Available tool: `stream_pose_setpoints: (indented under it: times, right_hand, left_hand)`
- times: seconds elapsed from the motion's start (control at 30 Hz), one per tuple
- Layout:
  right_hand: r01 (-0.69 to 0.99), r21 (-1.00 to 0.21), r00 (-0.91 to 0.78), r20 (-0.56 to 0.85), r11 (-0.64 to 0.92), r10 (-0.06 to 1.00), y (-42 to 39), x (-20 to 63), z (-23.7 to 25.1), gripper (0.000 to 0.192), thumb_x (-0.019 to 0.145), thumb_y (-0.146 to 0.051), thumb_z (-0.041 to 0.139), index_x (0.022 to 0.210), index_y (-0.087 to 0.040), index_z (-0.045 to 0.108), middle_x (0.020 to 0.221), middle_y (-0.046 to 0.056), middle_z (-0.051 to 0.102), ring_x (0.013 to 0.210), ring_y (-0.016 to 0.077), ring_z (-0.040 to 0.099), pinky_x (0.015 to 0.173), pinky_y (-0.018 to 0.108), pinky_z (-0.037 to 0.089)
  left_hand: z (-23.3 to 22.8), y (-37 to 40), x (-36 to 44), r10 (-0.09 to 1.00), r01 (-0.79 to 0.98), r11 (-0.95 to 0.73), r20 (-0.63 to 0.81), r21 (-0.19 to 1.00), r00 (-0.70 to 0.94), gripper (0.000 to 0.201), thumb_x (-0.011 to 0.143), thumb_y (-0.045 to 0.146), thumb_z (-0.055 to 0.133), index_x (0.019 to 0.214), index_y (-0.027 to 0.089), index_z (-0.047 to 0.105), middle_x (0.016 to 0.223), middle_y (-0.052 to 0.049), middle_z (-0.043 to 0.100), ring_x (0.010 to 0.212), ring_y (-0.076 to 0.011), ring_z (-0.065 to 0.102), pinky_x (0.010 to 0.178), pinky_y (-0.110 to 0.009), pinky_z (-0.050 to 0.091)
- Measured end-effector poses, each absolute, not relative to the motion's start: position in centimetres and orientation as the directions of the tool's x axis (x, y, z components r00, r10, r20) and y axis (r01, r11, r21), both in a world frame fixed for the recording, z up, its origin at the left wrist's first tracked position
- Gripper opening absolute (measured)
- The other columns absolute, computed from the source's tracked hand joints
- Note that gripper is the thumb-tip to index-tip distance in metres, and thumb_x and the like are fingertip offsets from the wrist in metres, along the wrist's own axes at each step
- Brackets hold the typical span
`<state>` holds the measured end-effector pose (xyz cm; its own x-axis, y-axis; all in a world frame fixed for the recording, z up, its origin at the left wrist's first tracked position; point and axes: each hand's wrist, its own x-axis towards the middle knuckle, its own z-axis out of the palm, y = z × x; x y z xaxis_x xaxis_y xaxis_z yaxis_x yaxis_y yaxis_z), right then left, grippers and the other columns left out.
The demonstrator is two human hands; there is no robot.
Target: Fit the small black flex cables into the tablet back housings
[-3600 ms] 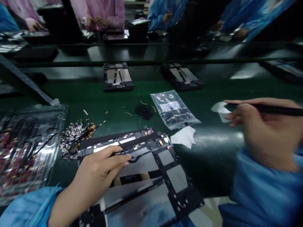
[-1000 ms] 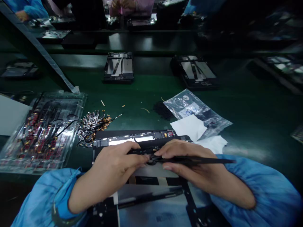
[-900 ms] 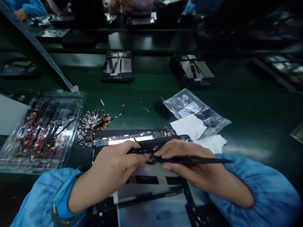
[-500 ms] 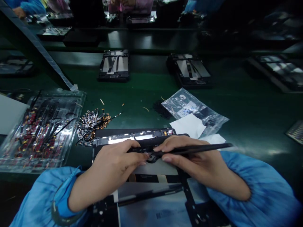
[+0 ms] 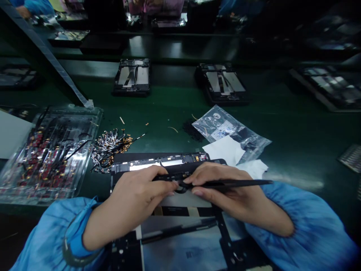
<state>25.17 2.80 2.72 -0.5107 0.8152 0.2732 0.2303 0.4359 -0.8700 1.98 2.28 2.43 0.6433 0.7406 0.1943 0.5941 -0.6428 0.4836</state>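
An opened tablet chassis (image 5: 180, 241) lies flat in front of me on the green bench. My left hand (image 5: 135, 199) rests on its upper part, fingertips pinching a small black part near the top edge. My right hand (image 5: 231, 192) holds black tweezers (image 5: 237, 183), their tips meeting my left fingertips over the chassis. The spot under the fingertips is hidden. Both sleeves are blue.
A clear tray of red and black flex parts (image 5: 47, 154) sits at left, with a loose pile of small connectors (image 5: 109, 146) beside it. A plastic bag (image 5: 231, 131) and white paper scraps (image 5: 225, 150) lie at right. Two more chassis (image 5: 132, 77) (image 5: 222, 82) rest further back.
My right hand came in from the right with the tweezers and joined my left over the chassis. In the last second the tweezers tilted up a little, then levelled again.
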Motion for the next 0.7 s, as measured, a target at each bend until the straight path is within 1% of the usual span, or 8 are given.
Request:
stream_pose_setpoints:
  times: [0.1,0.2,0.33,0.53,0.6,0.7]
  right_hand:
    - [0.232,-0.891,-0.437,0.263,0.390,0.860,2.9,24.9,3.1,0.010,0.083,-0.016,0.066,0.091,-0.021,0.063,0.085,0.001,0.071,0.082,0.0142,0.068,0.070,0.024,0.057]
    - [0.280,-0.876,-0.375,0.276,0.392,0.885,3.2,24.4,3.2,0.009,0.082,-0.018,0.067,0.089,-0.021,0.065,0.083,0.001,0.071,0.079,0.0146,0.068,0.068,0.024,0.057]
    - [0.322,-0.855,-0.371,0.280,0.406,0.885,3.6,23.7,2.9,0.006,0.082,-0.019,0.066,0.088,-0.020,0.065,0.083,0.001,0.070,0.077,0.0137,0.067,0.067,0.023,0.056]
    - [0.354,-0.836,-0.387,0.278,0.420,0.879,3.6,23.3,2.7,0.004,0.083,-0.021,0.065,0.087,-0.020,0.066,0.082,0.001,0.070,0.074,0.0136,0.067,0.066,0.025,0.055]
    - [0.349,-0.848,-0.337,0.284,0.399,0.898,3.4,23.4,2.9,0.003,0.082,-0.022,0.065,0.085,-0.021,0.065,0.080,0.001,0.070,0.073,0.0138,0.066,0.064,0.025,0.055]
    - [0.295,-0.898,-0.168,0.287,0.326,0.943,2.8,23.9,3.3,0.001,0.083,-0.022,0.065,0.082,-0.022,0.065,0.079,0.000,0.069,0.073,0.0137,0.066,0.063,0.024,0.055]
  left_hand:
    - [2.5,2.3,2.0,0.750,0.596,-0.628,0.185,0.501,0.635,0.026,0.092,0.024,0.047,0.102,0.027,0.071,0.104,-0.005,0.068,0.078,-0.0181,0.068,0.058,-0.027,0.053]
    - [2.6,2.4,2.1,0.754,0.594,-0.618,0.174,0.515,0.633,0.027,0.093,0.026,0.046,0.103,0.028,0.071,0.102,-0.004,0.068,0.078,-0.0166,0.067,0.058,-0.025,0.052]
    - [2.8,2.4,2.2,0.753,0.606,-0.621,0.165,0.498,0.637,0.029,0.094,0.025,0.044,0.101,0.029,0.072,0.100,-0.002,0.068,0.076,-0.0152,0.067,0.056,-0.024,0.050]
    - [2.7,2.3,2.2,0.756,0.613,-0.621,0.165,0.489,0.634,0.026,0.092,0.026,0.047,0.101,0.029,0.071,0.102,-0.001,0.068,0.077,-0.0156,0.067,0.057,-0.025,0.049]
    - [2.6,2.3,2.1,0.757,0.611,-0.617,0.162,0.496,0.633,0.026,0.093,0.025,0.047,0.101,0.029,0.071,0.103,-0.001,0.068,0.077,-0.0155,0.067,0.058,-0.024,0.049]
    - [2.6,2.2,2.0,0.757,0.598,-0.615,0.170,0.514,0.631,0.026,0.094,0.027,0.045,0.102,0.029,0.069,0.106,-0.002,0.068,0.080,-0.0154,0.067,0.062,-0.024,0.050]
